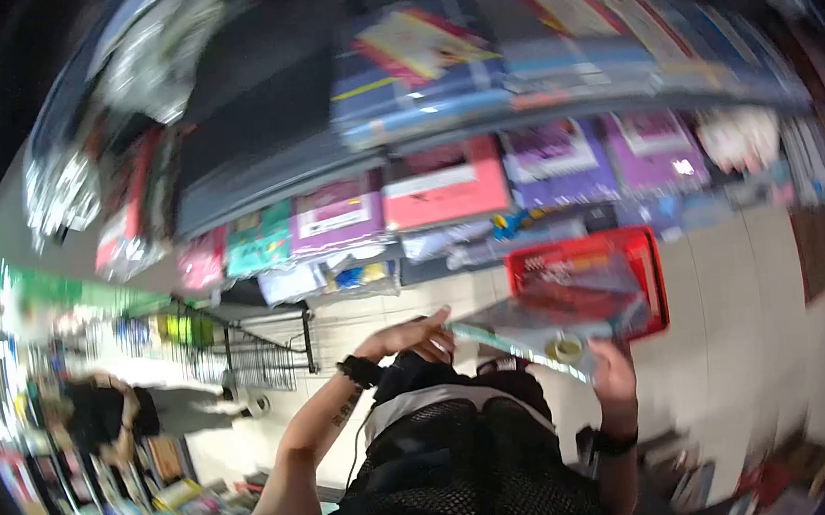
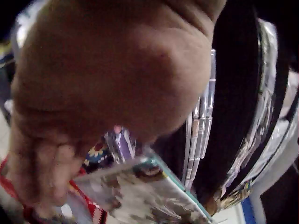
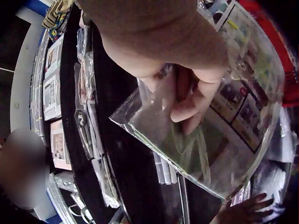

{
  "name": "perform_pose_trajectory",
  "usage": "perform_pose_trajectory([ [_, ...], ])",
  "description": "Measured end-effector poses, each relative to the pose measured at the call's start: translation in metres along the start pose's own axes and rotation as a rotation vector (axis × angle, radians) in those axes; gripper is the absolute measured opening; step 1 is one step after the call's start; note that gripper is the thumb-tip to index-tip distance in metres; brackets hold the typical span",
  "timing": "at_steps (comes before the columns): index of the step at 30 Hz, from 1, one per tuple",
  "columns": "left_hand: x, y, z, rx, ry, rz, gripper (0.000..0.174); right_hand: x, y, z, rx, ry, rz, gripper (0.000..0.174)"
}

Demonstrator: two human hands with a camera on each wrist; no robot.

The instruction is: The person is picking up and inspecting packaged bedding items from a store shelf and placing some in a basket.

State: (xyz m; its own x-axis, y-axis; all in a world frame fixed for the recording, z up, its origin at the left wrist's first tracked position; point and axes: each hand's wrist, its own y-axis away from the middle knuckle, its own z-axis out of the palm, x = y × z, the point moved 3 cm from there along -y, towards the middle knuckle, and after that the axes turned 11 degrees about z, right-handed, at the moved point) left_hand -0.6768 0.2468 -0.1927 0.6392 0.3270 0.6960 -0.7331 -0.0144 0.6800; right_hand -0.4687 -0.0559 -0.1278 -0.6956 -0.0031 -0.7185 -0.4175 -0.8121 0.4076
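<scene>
One flat clear plastic package (image 3: 229, 116) is in the right hand (image 1: 613, 372), its edge pinched between that thumb and fingers; most of it stretches away from the fingertips, tilted. The left hand (image 1: 406, 339) is near the package's other end, its fingers apart from one another in the right wrist view; the head view is blurred, so I can't fairly say whether they touch the plastic. In the head view the package overlaps one red basket (image 1: 653, 277), covering part of its opening. Behind, along one shelf edge, I count six coloured packs (image 1: 443, 182): one pink, one teal, one coral and three purple. One wire cart (image 1: 271, 348) and one other person (image 1: 103, 421) show at the left, well apart from the package.
</scene>
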Motion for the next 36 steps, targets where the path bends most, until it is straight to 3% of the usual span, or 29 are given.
perform_pose_trajectory([
  [1, 0.008, 0.014, 0.014, -0.043, 0.284, -0.066, 0.065, 0.009, 0.001, -0.002, 0.006, 0.265, -0.069, 0.026],
  [2, 0.006, 0.023, 0.011, -0.06, 0.436, -0.002, 0.066, 0.017, 0.001, -0.004, 0.029, 0.523, -0.15, 0.025],
  [3, 0.007, 0.034, 0.009, -0.091, 0.581, 0.062, 0.067, 0.023, -0.006, 0.005, 0.031, 0.524, -0.135, 0.025],
  [5, -0.009, 0.059, -0.012, -0.013, 0.537, 0.146, 0.055, 0.032, -0.019, 0.028, 0.036, 0.521, -0.133, 0.024],
  [8, -0.022, 0.102, -0.038, 0.151, 0.49, 0.201, 0.056, 0.036, -0.036, 0.088, 0.03, 0.434, -0.219, 0.024],
  [9, -0.027, 0.118, -0.044, 0.227, 0.486, 0.237, 0.049, 0.038, -0.034, 0.103, -0.043, 0.827, -0.519, 0.023],
  [10, -0.031, 0.135, -0.052, 0.249, 0.51, 0.249, 0.051, 0.044, -0.038, 0.114, -0.054, 0.833, -0.525, 0.023],
  [13, -0.039, 0.194, -0.074, 0.305, 0.589, 0.268, 0.058, 0.059, -0.054, 0.158, -0.093, 0.929, -0.422, 0.023],
  [15, -0.049, 0.23, -0.09, 0.429, 0.712, 0.246, 0.051, 0.055, -0.056, 0.209, -0.217, 0.713, -0.322, 0.026],
  [17, -0.07, 0.257, -0.112, 0.275, 0.854, 0.316, 0.045, 0.053, -0.06, 0.243, -0.282, 0.788, -0.344, 0.029],
  [18, -0.046, 0.287, -0.107, 0.454, 0.851, 0.3, 0.045, 0.052, -0.061, 0.264, -0.357, 0.85, -0.368, 0.032],
  [19, -0.036, 0.311, -0.108, 0.515, 0.823, 0.314, 0.046, 0.039, -0.058, 0.296, -0.338, 0.854, -0.373, 0.032],
  [20, -0.025, 0.336, -0.11, 0.576, 0.792, 0.327, 0.047, 0.026, -0.054, 0.329, -0.226, 0.518, 0.074, 0.034],
  [21, -0.028, 0.353, -0.119, 0.519, 0.742, 0.366, 0.048, 0.027, -0.05, 0.349, -0.105, 0.154, 0.502, 0.036],
  [23, 0.016, 0.403, -0.114, 0.544, 0.658, 0.572, 0.056, 0.004, -0.042, 0.382, -0.218, 0.262, 0.381, 0.047],
  [24, 0.028, 0.418, -0.117, 0.53, 0.649, 0.574, 0.056, -0.018, -0.031, 0.4, -0.259, 0.362, 0.331, 0.05],
  [26, 0.057, 0.448, -0.126, 0.493, 0.448, 0.876, 0.064, -0.041, -0.027, 0.432, -0.411, 0.431, 0.165, 0.056],
  [27, 0.07, 0.456, -0.129, 0.475, 0.441, 1.016, 0.065, -0.049, -0.03, 0.449, -0.523, 0.402, 0.047, 0.058],
  [29, 0.097, 0.456, -0.148, 0.452, 0.319, 1.173, 0.061, -0.063, -0.04, 0.462, -0.463, 0.378, -0.079, 0.063],
  [30, 0.107, 0.45, -0.161, 0.51, 0.25, 1.166, 0.058, -0.064, -0.053, 0.461, -0.438, 0.335, -0.062, 0.06],
  [31, 0.117, 0.44, -0.175, 0.57, 0.18, 1.163, 0.054, -0.065, -0.063, 0.464, -0.265, 0.403, -0.139, 0.054],
  [33, 0.122, 0.4, -0.207, 0.529, 0.206, 1.153, 0.041, -0.054, -0.109, 0.463, -0.278, 0.332, -0.133, 0.045],
  [35, 0.108, 0.347, -0.247, 0.674, 0.099, 1.105, 0.032, -0.018, -0.188, 0.409, -0.212, 0.464, -0.149, 0.041],
  [36, 0.104, 0.323, -0.256, 0.696, 0.084, 1.101, 0.029, -0.006, -0.195, 0.418, -0.24, 0.323, 0.007, 0.042],
])
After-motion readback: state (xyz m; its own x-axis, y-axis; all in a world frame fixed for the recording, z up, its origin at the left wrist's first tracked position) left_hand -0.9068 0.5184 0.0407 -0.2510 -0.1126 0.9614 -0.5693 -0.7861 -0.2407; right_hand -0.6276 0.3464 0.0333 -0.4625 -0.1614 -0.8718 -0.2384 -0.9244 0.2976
